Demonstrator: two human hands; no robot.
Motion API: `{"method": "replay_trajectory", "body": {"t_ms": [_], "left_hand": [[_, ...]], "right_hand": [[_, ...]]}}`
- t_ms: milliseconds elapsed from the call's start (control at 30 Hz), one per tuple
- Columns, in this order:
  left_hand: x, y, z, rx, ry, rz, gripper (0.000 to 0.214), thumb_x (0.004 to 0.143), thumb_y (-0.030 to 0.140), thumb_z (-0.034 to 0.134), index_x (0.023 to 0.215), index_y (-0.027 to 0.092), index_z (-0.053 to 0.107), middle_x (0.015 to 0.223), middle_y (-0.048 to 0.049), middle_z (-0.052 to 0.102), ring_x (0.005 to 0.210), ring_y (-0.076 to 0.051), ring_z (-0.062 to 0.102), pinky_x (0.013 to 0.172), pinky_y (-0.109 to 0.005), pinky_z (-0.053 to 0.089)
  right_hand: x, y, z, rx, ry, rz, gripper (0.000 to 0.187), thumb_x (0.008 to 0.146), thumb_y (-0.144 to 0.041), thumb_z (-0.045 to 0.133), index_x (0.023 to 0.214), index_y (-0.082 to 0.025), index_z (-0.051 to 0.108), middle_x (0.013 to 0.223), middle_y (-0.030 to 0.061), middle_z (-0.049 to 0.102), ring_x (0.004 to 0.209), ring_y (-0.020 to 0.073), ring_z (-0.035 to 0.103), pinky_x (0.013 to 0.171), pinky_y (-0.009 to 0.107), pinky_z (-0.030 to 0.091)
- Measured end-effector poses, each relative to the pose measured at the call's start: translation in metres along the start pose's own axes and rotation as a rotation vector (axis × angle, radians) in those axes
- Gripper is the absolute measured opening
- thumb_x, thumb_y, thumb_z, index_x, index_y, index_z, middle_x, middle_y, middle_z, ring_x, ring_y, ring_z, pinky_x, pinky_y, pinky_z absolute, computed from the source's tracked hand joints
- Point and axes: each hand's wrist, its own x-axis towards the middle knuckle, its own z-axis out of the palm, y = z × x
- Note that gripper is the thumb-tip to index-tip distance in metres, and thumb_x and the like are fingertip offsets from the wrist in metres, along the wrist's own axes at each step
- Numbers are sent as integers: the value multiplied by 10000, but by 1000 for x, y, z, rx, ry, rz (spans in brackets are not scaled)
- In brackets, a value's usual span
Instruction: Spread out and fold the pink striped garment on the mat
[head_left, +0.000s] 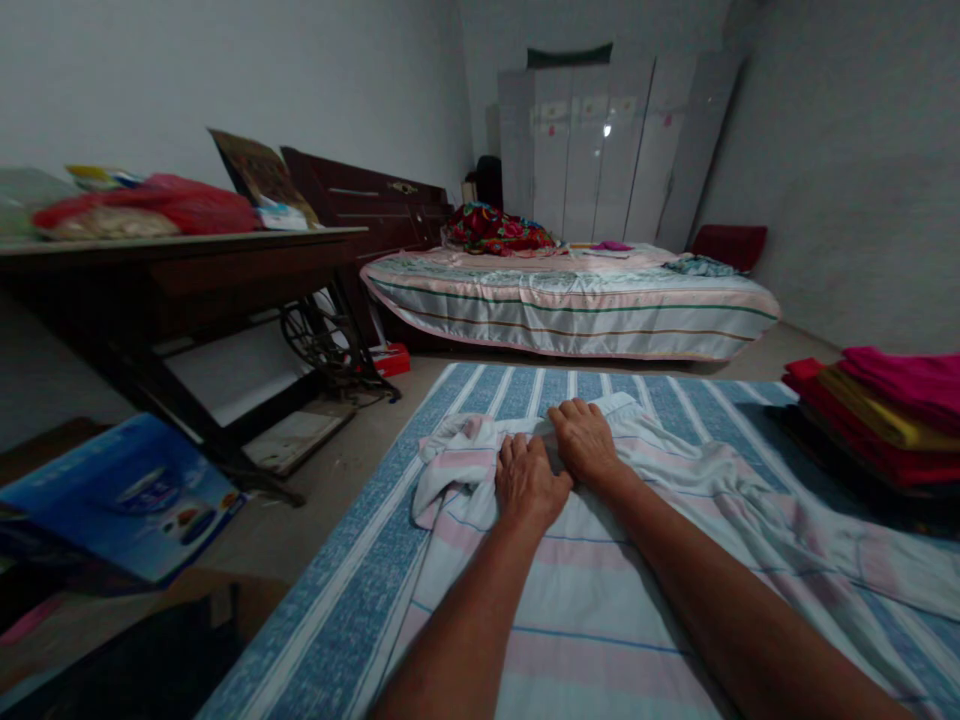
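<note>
A white cloth with pale pink and thin blue stripes (570, 590) lies spread on a blue-and-white striped mat (352, 560) on the floor. Both my arms reach forward over it. My left hand (527, 480) and my right hand (587, 442) sit side by side at the cloth's far bunched edge, fingers curled down and closed on the fabric. The fingertips are tucked into the folds and hidden.
A stack of folded red, yellow and magenta fabrics (885, 415) lies at the right. A dark treadle sewing table (180, 270) with bags on top stands at the left, a blue box (120, 500) below it. A bed (570, 300) and a wardrobe (607, 150) stand behind.
</note>
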Motion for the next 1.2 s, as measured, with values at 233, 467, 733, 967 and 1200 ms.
{"method": "replay_trajectory", "body": {"t_ms": [233,467,733,967,1200], "left_hand": [[10,-3,-14,-209,38,-46,341,757,261,555,1072,144,616,1159,-118,620,1146,-231,520,990,-327,373],[35,-22,-22,-448,133,-250,292,733,185,555,1006,145,652,1024,-85,691,964,-194,625,871,-289,465],[69,-36,-61,-23,29,-85,345,760,94,465,1054,139,639,1045,-93,681,974,-199,628,825,-278,465],[78,-62,-82,481,-262,119,339,735,257,582,1067,207,633,1160,-106,641,1125,-265,545,961,-396,372],[87,-77,-76,478,-365,116,129,709,296,602,705,192,677,805,-53,701,801,-200,644,664,-246,442]], "right_hand": [[-6,7,-6,21,163,-9,289,921,-170,336,1068,-131,582,1043,146,554,972,263,440,787,358,316],[-9,-13,4,180,-38,-99,301,921,-204,341,972,-126,627,948,116,602,953,235,491,861,349,338],[-12,-12,7,256,-38,-47,346,936,-320,345,1024,-125,617,1072,131,590,1046,251,473,913,388,319],[-11,-12,9,267,-78,-43,360,929,-372,368,1064,-132,601,1111,135,573,1102,252,442,937,394,306],[-11,-11,11,256,-98,-42,353,937,-367,355,1068,-138,590,1110,134,567,1097,248,437,933,395,294]]}}
